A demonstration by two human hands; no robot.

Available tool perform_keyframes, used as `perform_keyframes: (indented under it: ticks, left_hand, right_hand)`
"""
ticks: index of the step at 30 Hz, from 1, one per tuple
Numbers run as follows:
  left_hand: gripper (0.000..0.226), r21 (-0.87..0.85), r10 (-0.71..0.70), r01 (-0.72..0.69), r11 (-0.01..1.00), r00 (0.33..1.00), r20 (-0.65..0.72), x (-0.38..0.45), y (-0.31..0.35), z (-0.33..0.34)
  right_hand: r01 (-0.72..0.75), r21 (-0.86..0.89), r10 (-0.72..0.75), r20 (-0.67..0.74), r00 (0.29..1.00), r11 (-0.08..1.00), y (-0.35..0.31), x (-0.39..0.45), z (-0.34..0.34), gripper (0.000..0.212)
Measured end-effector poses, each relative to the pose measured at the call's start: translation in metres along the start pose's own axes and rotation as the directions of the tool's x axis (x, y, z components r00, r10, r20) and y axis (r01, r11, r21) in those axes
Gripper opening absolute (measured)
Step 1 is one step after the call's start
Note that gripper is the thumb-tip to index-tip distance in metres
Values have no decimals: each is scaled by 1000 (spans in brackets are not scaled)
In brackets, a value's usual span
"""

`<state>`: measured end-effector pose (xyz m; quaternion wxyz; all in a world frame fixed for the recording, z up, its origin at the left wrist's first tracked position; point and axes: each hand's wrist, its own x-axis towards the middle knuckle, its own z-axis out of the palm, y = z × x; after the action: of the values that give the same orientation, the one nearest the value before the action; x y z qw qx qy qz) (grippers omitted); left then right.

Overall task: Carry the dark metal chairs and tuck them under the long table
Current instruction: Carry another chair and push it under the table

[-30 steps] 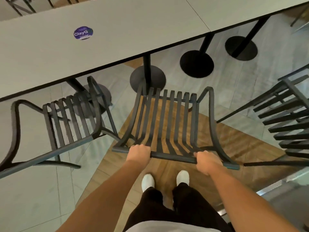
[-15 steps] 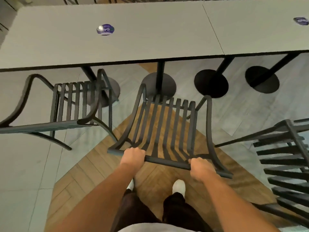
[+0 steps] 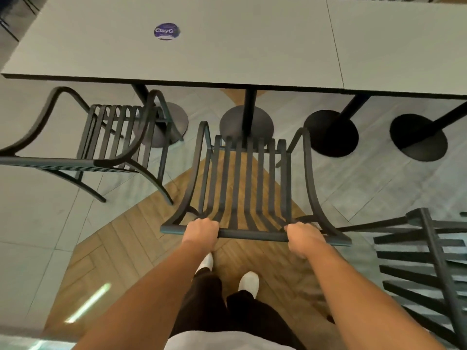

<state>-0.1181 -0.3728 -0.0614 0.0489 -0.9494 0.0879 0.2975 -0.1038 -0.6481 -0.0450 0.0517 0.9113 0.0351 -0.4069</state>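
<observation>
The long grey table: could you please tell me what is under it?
Under the long grey table stand black pedestal legs on round bases; their tops are hidden by it.

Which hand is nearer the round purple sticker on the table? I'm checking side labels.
Left. The left hand grips the chair's top rail almost straight below the round purple sticker; the right hand grips it farther right.

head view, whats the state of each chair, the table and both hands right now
middle chair: top rail gripped by both hands, seat front short of the table edge, not tucked
left hand: fingers curled round the top rail
right hand: fingers curled round the top rail
left chair: standing free, not tucked
right chair: standing apart, only partly in view
long table: top bare but for a round sticker
</observation>
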Motion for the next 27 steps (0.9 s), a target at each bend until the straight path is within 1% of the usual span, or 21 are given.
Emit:
perform_keyframes:
  ticks: [8,12,19,24,27]
  left_hand:
    - [20,-22,15,-14,1000,999,46,46,2,-27]
    - [21,16,33,-34,999,996,78,73,1,-49]
    - [22,7,53,-54,999,993,107,106,-1,-79]
    - [20,22,51,-54,998,991,124,124,-10,-86]
    - [20,-1,35,-35,999,993,109,135,-15,-90]
  right_hand:
    - [-19,-20,18,-35,999,1000,20,41,-41,39]
    - [-26,-46,25,-33,999,999,26,65,-70,38]
    - [-35,-80,32,-38,999,996,34,95,-111,38]
    - [5,-86,-5,-7,1000,996,36,107,-125,36]
    - [28,-82,-29,-11,1000,996,37,113,-134,33]
